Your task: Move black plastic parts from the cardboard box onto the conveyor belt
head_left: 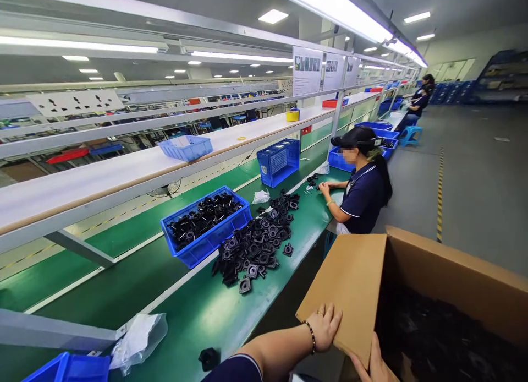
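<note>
A large cardboard box (pixel 445 255) stands open at the lower right, with a jumble of dark parts (pixel 445 332) in its shadowed inside. My left hand (pixel 324 328), with a beaded bracelet at the wrist, grips the outer edge of the box's raised flap (pixel 350 277); its fingers lie over the top and the thumb is hidden. At the flap's lower corner my right hand (pixel 377 363) pinches the cardboard, partly cut off by the frame's bottom. A single black part (pixel 209 359) lies on the green bench near my left forearm.
Black plastic parts (pixel 259 239) are heaped on the green bench (pixel 206 310) beside a full blue bin (pixel 206 255). A plastic bag (pixel 140 338) and another blue bin (pixel 68 368) lie near left. A co-worker (pixel 363 184) sits beyond the box. A shelf (pixel 136 189) runs above.
</note>
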The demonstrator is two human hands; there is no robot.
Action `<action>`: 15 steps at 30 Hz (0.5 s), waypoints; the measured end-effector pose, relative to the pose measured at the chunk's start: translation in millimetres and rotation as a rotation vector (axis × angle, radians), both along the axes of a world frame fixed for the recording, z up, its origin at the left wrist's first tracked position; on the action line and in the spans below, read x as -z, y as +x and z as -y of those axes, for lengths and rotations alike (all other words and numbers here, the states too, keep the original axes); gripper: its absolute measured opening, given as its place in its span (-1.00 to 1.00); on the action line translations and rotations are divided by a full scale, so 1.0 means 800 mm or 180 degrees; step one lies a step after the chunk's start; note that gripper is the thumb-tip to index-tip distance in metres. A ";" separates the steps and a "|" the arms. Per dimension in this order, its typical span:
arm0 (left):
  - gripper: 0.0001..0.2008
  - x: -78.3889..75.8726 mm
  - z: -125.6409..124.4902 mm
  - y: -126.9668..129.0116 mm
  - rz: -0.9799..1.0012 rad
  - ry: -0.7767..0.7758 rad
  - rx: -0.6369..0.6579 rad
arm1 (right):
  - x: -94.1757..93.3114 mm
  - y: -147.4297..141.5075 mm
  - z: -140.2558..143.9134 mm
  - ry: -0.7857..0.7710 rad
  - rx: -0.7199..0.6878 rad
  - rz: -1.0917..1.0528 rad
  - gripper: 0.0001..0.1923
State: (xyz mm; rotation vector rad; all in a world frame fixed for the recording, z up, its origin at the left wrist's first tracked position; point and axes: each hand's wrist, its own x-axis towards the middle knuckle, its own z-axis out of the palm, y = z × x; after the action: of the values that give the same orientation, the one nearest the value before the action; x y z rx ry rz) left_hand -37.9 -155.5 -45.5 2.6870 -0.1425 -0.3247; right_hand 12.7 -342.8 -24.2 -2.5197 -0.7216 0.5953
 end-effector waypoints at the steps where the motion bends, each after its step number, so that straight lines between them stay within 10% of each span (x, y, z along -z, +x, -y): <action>1: -0.20 -0.001 -0.005 -0.001 -0.0052 0.0030 -0.0001 | -0.006 -0.004 -0.008 -0.0050 -0.0036 -0.0004 -0.07; 15: -0.07 -0.056 -0.088 -0.007 -0.0602 0.0258 -0.0599 | -0.025 -0.038 -0.103 -0.0033 -0.0002 0.0010 -0.30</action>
State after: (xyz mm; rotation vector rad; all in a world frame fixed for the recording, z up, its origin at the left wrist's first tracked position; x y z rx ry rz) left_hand -43.9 -85.4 -0.5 2.7043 0.1823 -0.5320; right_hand -18.0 -260.7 -4.3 -2.5305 -0.7224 0.5970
